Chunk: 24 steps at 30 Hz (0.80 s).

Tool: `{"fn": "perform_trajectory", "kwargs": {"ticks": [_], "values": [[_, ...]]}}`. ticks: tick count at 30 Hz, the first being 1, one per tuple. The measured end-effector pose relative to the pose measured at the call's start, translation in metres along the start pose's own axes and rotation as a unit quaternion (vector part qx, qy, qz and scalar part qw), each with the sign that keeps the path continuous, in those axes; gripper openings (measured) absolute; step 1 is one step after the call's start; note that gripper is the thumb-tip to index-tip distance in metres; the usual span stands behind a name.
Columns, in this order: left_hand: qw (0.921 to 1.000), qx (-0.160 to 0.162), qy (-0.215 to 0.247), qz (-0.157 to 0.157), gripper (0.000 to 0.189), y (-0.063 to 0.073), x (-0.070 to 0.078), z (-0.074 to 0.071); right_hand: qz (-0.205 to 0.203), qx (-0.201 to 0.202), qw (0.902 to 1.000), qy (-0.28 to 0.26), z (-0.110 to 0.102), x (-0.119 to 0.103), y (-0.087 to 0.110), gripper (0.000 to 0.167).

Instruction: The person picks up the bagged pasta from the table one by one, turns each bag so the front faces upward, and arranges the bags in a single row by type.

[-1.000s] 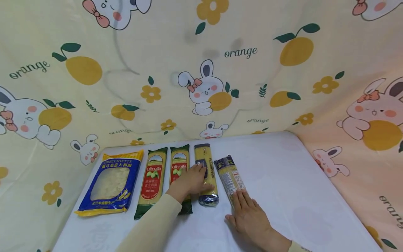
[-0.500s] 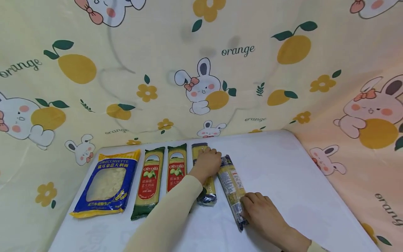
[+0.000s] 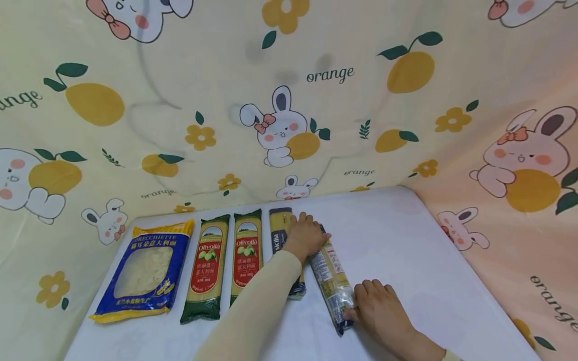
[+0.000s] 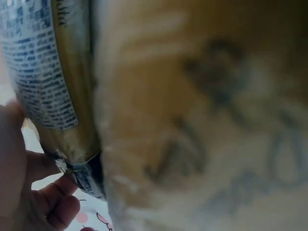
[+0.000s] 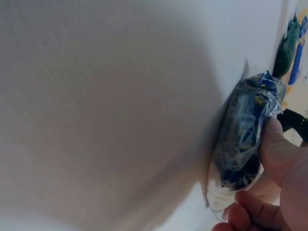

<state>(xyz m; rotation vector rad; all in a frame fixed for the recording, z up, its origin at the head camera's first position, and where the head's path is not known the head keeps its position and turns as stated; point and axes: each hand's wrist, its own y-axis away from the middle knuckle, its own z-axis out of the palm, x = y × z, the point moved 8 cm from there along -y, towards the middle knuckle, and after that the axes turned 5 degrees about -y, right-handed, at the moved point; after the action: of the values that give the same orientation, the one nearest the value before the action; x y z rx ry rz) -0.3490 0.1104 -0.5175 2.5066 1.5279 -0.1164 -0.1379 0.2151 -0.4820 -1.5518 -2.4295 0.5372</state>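
A clear spaghetti pack [image 3: 331, 273] with a white printed label lies slanted on the white table, label side up. My left hand [image 3: 307, 235] holds its far end; in the left wrist view the fingers [image 4: 60, 197] curl at that dark-blue end. At the near end my right hand [image 3: 381, 311] grips the pack, thumb on the end and fingers along the right side. The right wrist view shows its crinkled dark-blue end [image 5: 245, 134] beside the thumb. Just left lies a Sicilia spaghetti pack [image 3: 277, 225], partly hidden by my left hand and sleeve.
Two green-ended Olivoilà spaghetti packs [image 3: 208, 271] [image 3: 247, 245] lie farther left, one partly behind my left sleeve. A blue and yellow orecchiette bag [image 3: 144, 271] is at the far left. A patterned cloth [image 3: 343, 125] rises behind the white table [image 3: 406, 250].
My left hand has moved right from the Sicilia pack to the slanted pack's far end. My right hand, earlier flat on that pack, now grips its near end.
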Motion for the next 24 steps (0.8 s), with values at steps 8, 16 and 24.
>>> {"fn": "perform_trajectory", "kwargs": {"ticks": [8, 16, 24], "values": [[0.9983, 0.038, 0.042, -0.011, 0.074, 0.001, -0.003, -0.004, 0.008, 0.005, 0.9999, -0.005, -0.001, 0.001, 0.004, 0.060], [0.9729, 0.230, 0.007, 0.023, 0.061, 0.021, -0.011, -0.044, 0.036, -0.005, 0.9993, 0.001, 0.002, 0.006, 0.004, 0.065], [0.9307, 0.361, 0.019, 0.056, 0.056, 0.041, -0.025, -0.080, 0.024, 0.011, 0.9996, 0.012, 0.000, 0.006, -0.008, 0.069]]}}
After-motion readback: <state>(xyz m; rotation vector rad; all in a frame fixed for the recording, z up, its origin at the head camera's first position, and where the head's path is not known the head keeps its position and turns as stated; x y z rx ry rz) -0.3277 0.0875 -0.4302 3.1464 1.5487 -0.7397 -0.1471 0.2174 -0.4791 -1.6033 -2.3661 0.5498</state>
